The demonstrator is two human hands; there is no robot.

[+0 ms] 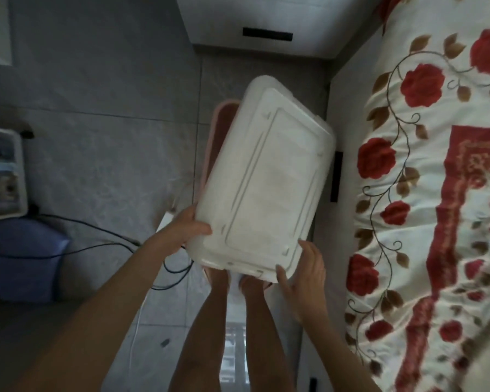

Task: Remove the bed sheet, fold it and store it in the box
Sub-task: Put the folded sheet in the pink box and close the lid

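box (pixel 263 179) held beside the flowered bed sheet (pixel 436 193); my left hand (pixel 187 230) and right hand (pixel 306 275) grip its near corners.

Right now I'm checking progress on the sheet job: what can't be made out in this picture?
Head view:
- Box inside: hidden by its white top, also blurred.
- Pink thing beneath the box: mostly covered, kind unclear.
- Sheet: cut off by the right edge.
- Left hand fingers: hidden under the box.
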